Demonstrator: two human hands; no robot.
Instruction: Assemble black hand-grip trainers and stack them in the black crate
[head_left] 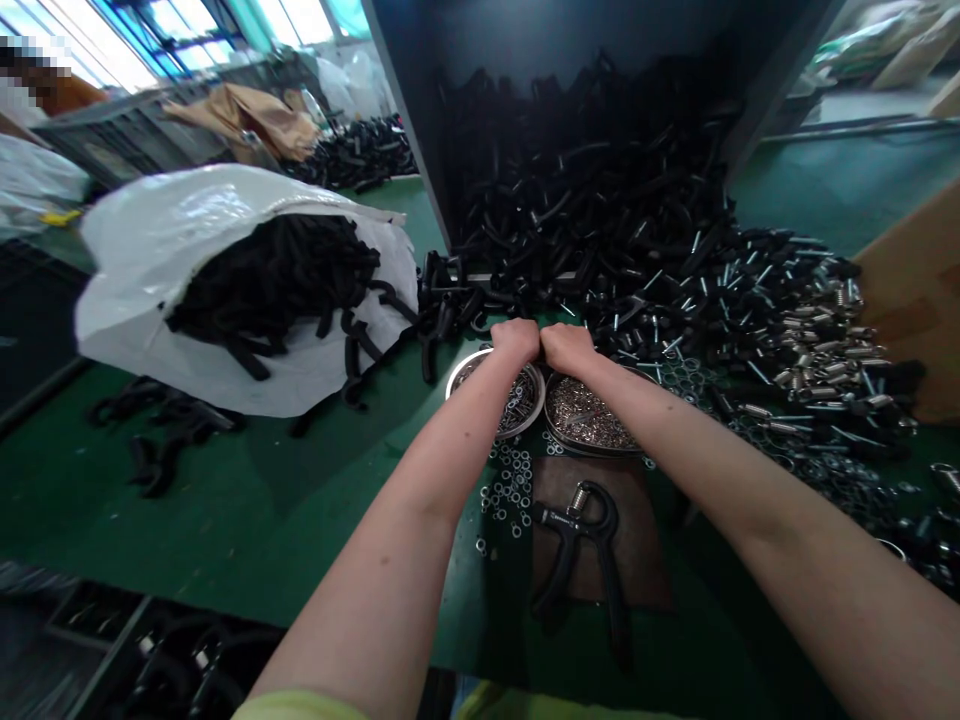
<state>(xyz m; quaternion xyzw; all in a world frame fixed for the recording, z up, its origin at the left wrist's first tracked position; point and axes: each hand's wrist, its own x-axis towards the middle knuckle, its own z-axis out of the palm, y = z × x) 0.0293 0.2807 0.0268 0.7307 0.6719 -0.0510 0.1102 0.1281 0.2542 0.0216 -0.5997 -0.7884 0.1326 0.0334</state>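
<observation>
Our left hand [516, 341] and right hand [567, 347] are side by side with fingers bent, just above the far edges of two bowls. Seen from behind, their fingertips are hidden, so we cannot tell how far closed they are or whether they hold anything. Below the left hand is the white-rimmed bowl [449, 386] of metal bits; below the right, the dark-rimmed bowl [596, 449] of tiny metal pieces. Nearer us, a black hand grip [581, 524] with a spring lies on a brown board [649, 540]. Its small pale lettering is too blurred to read. Loose rings [504, 515] dot the green surface [285, 510]. Past our hands, a heap of black handles [585, 225] blocks the way; a white sack [150, 250] stands left, springs [825, 340] and a cardboard box [911, 300] right.
</observation>
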